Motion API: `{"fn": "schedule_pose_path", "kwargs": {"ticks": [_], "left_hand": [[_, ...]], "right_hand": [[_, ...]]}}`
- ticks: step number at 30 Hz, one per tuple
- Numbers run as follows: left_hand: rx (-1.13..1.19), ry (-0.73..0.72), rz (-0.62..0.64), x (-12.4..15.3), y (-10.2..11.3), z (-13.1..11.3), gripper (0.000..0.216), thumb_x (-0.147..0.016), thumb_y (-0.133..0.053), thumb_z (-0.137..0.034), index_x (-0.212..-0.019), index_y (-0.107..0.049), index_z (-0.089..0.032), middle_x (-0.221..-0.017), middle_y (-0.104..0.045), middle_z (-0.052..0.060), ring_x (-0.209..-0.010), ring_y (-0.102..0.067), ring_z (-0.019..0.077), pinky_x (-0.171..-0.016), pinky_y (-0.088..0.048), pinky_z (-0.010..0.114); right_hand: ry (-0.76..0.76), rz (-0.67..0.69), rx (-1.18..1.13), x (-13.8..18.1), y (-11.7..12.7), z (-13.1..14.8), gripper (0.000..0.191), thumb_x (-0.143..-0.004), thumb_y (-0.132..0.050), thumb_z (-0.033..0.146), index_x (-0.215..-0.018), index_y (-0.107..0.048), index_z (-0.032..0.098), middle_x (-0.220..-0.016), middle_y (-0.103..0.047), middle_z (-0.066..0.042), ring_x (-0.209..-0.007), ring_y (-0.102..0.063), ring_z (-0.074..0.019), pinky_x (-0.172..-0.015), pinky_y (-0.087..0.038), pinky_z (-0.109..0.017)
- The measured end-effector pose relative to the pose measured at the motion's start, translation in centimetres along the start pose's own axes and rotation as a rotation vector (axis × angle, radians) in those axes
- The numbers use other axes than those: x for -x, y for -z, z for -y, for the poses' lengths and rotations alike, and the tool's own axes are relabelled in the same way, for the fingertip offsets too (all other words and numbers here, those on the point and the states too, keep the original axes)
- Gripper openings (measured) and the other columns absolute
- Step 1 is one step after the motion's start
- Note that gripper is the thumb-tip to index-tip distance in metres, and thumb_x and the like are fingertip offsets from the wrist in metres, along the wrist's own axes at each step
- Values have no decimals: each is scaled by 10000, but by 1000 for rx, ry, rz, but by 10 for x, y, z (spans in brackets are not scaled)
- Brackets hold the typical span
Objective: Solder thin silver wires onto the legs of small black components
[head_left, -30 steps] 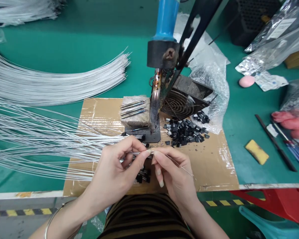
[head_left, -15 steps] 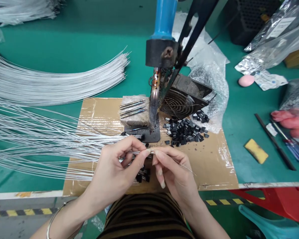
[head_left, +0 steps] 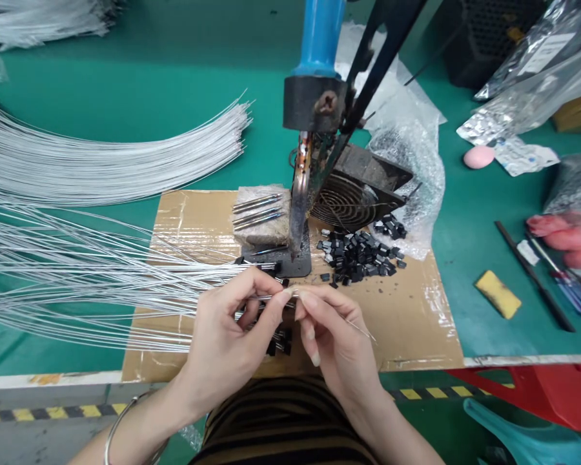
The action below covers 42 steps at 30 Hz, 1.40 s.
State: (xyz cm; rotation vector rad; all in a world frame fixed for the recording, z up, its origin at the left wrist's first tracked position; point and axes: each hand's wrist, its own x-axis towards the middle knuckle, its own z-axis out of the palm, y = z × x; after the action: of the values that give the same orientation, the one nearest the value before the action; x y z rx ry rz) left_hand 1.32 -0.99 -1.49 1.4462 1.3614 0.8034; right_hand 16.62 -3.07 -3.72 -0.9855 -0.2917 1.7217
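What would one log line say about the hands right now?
left hand: pinching thin wire | right hand: pinching same wire | nearby: black parts, cardboard, soldering iron

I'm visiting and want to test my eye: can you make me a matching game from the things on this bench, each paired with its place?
Things:
1. pile of small black parts
2. yellow sponge
3. pink egg-shaped thing
4. thin metal pins

Places:
A. on the green mat, far right of the cardboard
B. on the cardboard, in front of the fan grille
C. on a block left of the upright tool
D. on the mat beside the silvery bags

Pairs: 1-B, 2-A, 3-D, 4-C
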Motion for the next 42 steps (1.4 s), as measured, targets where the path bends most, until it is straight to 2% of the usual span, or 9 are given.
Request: {"fn": "schedule_pose_path", "kwargs": {"ticks": [4,9,13,25,35,42], "left_hand": [[71,59,9,0,-1,1,186,-1010,-662,-309,-868,-689,-193,-693,-659,-4,-591,-542,113,-521,-363,237],[135,101,18,-3,1,-3,206,-986,-698,-322,-830,-690,-188,-653,-623,-20,-542,-450,88,-485,-302,214],[152,111,1,-4,3,-4,181,-974,-708,-306,-837,-700,-188,-661,-621,-21,-547,-456,85,-489,-319,197],[53,21,-34,-2,2,-3,132,-982,-692,-277,-876,-714,-201,-710,-666,-4,-585,-557,109,-518,-380,227],[9,-35,-48,-1,1,-4,127,-982,-681,-235,-860,-706,-210,-663,-584,-33,-538,-464,97,-482,-344,230],[-46,-56,-40,1,1,-2,122,-998,-664,-231,-881,-694,-211,-678,-600,-27,-546,-476,103,-492,-354,242]], "right_hand": [[29,0,36,1,1,-2,98,-864,-836,311,-862,-867,217,-666,-699,22,-355,-505,-27,-339,-423,-132],[139,45,185,2,10,-3,135,-948,-776,327,-1003,-871,248,-744,-733,-7,-433,-592,-65,-383,-462,-165],[210,58,237,1,16,-3,199,-1000,-713,371,-1070,-865,264,-805,-754,-30,-486,-622,-88,-416,-494,-197],[172,3,244,0,9,-6,89,-917,-825,325,-948,-866,252,-712,-751,9,-412,-594,-61,-398,-486,-167],[110,8,168,-1,7,-2,111,-886,-845,340,-903,-856,231,-665,-725,13,-382,-563,-66,-352,-456,-167],[34,14,89,-3,4,4,110,-832,-867,318,-822,-848,210,-615,-686,29,-354,-524,-50,-325,-433,-148]]}}
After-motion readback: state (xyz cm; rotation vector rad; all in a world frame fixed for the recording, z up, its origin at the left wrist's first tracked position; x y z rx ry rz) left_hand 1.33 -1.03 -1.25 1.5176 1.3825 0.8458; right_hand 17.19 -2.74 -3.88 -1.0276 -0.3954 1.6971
